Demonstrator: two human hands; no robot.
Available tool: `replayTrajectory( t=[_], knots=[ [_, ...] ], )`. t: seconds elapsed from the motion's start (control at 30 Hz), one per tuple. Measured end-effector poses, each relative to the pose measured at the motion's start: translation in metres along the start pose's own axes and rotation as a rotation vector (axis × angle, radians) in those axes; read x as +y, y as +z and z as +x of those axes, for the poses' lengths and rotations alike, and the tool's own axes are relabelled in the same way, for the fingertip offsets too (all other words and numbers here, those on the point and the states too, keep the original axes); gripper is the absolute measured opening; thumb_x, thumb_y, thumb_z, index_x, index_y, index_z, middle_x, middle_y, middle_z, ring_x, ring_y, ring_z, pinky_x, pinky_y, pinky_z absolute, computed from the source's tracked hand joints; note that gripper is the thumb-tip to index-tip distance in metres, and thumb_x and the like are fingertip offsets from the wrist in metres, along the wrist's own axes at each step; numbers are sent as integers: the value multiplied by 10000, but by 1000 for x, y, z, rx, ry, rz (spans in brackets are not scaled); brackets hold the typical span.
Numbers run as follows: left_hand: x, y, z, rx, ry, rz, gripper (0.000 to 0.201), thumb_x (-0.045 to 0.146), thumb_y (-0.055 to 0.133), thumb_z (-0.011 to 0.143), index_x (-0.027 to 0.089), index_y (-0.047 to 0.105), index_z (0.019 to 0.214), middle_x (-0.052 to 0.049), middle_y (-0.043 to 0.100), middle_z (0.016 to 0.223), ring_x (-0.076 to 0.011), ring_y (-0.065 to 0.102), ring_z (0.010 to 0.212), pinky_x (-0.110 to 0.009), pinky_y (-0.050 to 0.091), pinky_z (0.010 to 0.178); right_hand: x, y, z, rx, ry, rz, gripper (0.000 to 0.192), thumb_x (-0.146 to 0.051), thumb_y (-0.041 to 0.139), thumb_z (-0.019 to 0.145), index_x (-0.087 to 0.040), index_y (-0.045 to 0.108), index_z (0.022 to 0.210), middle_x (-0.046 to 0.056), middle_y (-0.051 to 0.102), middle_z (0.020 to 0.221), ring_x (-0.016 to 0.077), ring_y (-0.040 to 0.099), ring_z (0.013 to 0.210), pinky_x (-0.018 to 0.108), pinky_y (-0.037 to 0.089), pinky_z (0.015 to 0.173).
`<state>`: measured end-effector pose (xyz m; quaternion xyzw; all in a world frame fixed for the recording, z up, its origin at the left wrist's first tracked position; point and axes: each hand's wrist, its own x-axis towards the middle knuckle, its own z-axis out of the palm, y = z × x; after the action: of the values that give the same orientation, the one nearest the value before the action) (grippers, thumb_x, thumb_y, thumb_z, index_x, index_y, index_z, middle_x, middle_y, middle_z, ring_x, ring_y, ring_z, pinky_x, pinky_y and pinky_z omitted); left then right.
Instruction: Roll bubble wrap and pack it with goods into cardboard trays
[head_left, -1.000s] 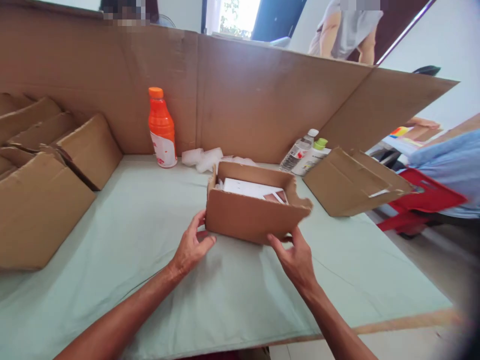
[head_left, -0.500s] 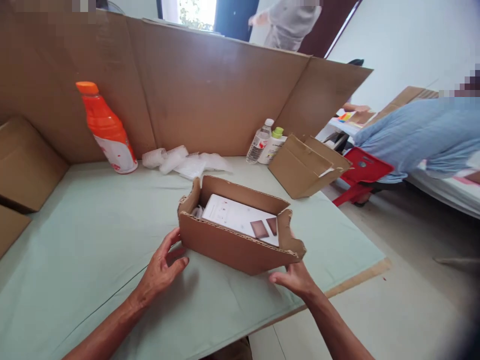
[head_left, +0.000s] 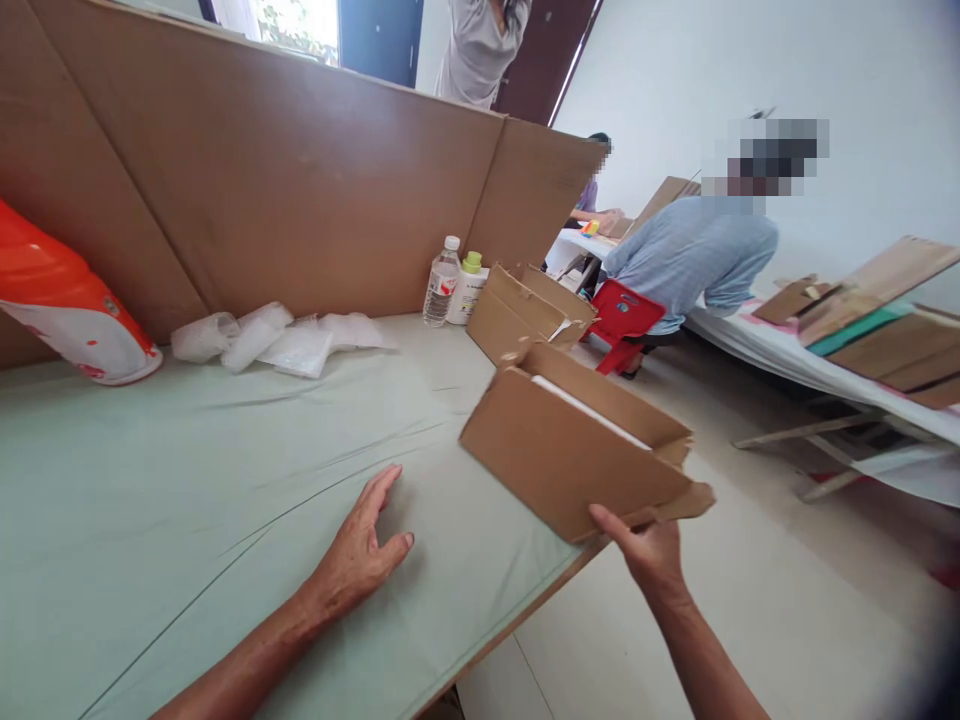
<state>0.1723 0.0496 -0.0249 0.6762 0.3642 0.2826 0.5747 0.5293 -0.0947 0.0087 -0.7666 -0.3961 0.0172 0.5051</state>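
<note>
An open-topped cardboard box [head_left: 540, 450] is at the table's right edge, tilted, its right end out past the edge. Only a thin strip of the white box [head_left: 592, 410] inside it shows. My right hand [head_left: 649, 545] grips the cardboard box at its near right corner, thumb on the front wall, the other fingers hidden behind and under it. Over the green cloth, my left hand [head_left: 360, 545] is apart from the box, fingers stretched and thumb spread, with nothing in it.
Behind the held box stand another cardboard box [head_left: 510, 315], a clear water bottle [head_left: 441, 285] and a white bottle with a green cap [head_left: 469, 290]. Bubble wrap [head_left: 262, 340] and an orange bottle [head_left: 82, 300] lie left, before a cardboard partition [head_left: 300, 180]. A person sits on a red chair [head_left: 626, 310].
The cardboard box has moved right to the table edge in my right hand. My left hand has come away from it. The view has turned to the right.
</note>
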Motion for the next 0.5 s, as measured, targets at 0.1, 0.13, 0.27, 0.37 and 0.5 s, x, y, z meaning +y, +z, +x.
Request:
replayTrajectory(
  t=[0.1,0.13,0.27,0.37,0.5],
  knots=[
    [-6,-3,-10,-14,21,84,638,280,608,833,238,507,1462,-132,442,1574,-322,405,1464,-550,321,1210,16,-19,31,86,6,37,808,-562,833,634,-208,529,1294,165,651,1249,321,638,1141,480,518,990],
    [-7,-5,-14,-5,33,103,600,277,601,837,242,542,1433,-128,462,1561,-321,420,1456,-553,323,1209,20,-20,43,113,-17,44,842,-558,834,622,-217,494,1313,163,619,1295,314,614,1179,479,495,1021],
    [-8,-16,-28,-19,22,143,484,285,605,828,260,657,1308,-121,522,1519,-342,470,1422,-498,509,1060,37,-8,81,188,-17,17,961,-595,825,546,-221,401,1323,164,526,1375,315,564,1223,508,487,1015],
    [-6,-22,-40,-17,-14,139,451,296,612,823,270,691,1267,-121,530,1513,-357,495,1399,-400,610,839,46,-4,89,183,9,-10,1013,-615,827,526,-218,394,1351,179,492,1429,346,541,1268,543,480,1021],
    [0,-32,-59,-29,-45,138,434,259,604,824,285,698,1247,-107,547,1500,-339,546,1347,-310,593,663,51,-8,50,143,113,-65,1076,-662,782,622,-212,339,1492,232,407,1539,434,463,1384,595,446,1063]
  ],
)
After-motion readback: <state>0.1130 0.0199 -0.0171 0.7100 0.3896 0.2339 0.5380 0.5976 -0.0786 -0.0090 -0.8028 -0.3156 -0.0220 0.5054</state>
